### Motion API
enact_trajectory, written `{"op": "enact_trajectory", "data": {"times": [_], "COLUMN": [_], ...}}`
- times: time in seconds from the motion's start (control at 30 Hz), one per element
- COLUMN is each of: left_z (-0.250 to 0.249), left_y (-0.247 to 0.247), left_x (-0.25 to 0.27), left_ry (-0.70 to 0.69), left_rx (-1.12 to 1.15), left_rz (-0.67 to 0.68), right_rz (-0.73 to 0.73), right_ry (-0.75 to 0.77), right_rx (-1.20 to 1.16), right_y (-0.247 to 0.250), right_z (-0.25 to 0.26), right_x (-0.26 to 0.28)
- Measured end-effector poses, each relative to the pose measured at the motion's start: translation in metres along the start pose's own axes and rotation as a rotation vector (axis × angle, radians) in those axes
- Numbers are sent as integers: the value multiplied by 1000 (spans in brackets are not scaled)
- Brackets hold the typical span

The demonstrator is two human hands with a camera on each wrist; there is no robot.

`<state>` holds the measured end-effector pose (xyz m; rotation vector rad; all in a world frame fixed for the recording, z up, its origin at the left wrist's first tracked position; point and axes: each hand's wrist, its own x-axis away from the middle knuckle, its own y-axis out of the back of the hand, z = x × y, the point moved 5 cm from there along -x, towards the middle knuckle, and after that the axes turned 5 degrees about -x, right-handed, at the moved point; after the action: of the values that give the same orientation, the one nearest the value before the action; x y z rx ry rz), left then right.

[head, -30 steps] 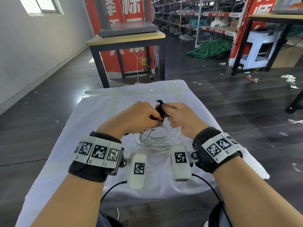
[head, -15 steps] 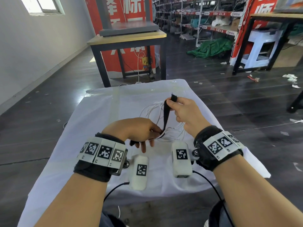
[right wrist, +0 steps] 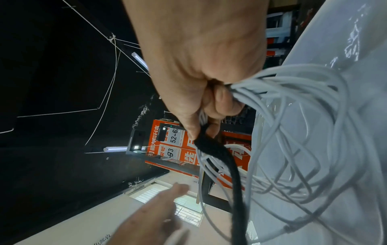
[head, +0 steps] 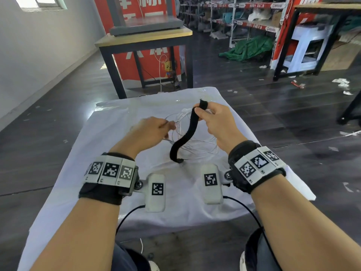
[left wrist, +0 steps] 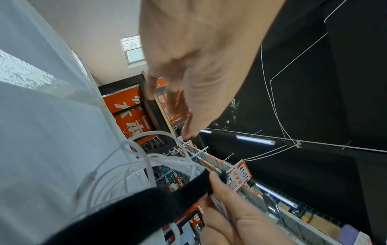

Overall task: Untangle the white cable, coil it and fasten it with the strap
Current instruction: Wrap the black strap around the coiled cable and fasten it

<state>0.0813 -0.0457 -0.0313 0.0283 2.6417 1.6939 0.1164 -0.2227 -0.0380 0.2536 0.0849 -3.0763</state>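
The white cable (head: 199, 146) is a loose coil of several loops, partly lying on the white-clothed table (head: 117, 137). My right hand (head: 202, 112) grips one side of the coil and pinches the top end of the black strap (head: 187, 133) between thumb and forefinger. The strap hangs down in a curve, its lower end curling on the cloth. In the right wrist view, the right hand (right wrist: 207, 131) holds cable (right wrist: 303, 99) and strap (right wrist: 228, 165) together. My left hand (head: 168, 128) is blurred just left of the coil. Its fingers (left wrist: 178, 107) are stretched out and hold nothing.
A black-framed table with a wooden top (head: 144, 36) stands behind the clothed table, before a red banner. Shelving, a green tarp (head: 248, 47) and a white cabinet (head: 310, 47) are at the back right. Dark floor lies on both sides.
The left hand has let go of the strap's lower end and moved up to the left of the coil. The right hand has lifted the strap's top end higher, so the strap hangs loose.
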Motion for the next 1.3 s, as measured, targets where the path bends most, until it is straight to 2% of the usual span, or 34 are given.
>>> {"op": "enact_trajectory", "data": {"times": [0.1, 0.13, 0.17, 0.27, 0.33, 0.47, 0.57, 0.63, 0.7, 0.77, 0.8, 0.87, 0.93, 1.03, 1.2, 1.3], "left_z": [-6, -8, -11, -20, -20, -10, -8, -11, -11, -3, 3, 11, 13, 13, 11, 11], "left_y": [30, 35, 35, 10, 1, 1, 3, 2, -1, 1, 1, 2, 0, -1, 0, 1], "left_x": [4, 6, 6, 1, 0, -6, -10, -10, -9, -9, -10, -9, -5, -3, 1, 4], "left_ry": [-27, -68, -118, -211, -237, -187, -101, -115, -160, -124, -86, -39, -30, -47, -7, 30], "left_rx": [56, 98, 151, 287, 323, 189, -28, -79, -127, -131, -91, 133, 427, 694, 917, 960], "left_rz": [-465, -539, -516, -117, -13, -63, -225, -304, -341, -325, -296, -212, -113, -26, 115, 239], "right_rz": [63, 91, 124, 225, 271, 337, 332, 325, 325, 322, 316, 304, 299, 284, 281, 284], "right_ry": [48, 65, 83, 120, 117, 112, 118, 128, 134, 124, 119, 119, 125, 133, 123, 125], "right_rx": [72, 93, 111, 136, 137, 138, 146, 165, 178, 157, 138, 112, 107, 135, 190, 206], "right_y": [-5, -7, -10, -18, -21, -25, -27, -28, -27, -24, -21, -14, -10, -8, -8, -8], "right_z": [5, 7, 10, 16, 18, 18, 18, 16, 17, 21, 23, 27, 30, 28, 24, 20], "right_x": [2, 4, 6, 13, 16, 20, 19, 18, 18, 19, 18, 17, 17, 16, 14, 11]}}
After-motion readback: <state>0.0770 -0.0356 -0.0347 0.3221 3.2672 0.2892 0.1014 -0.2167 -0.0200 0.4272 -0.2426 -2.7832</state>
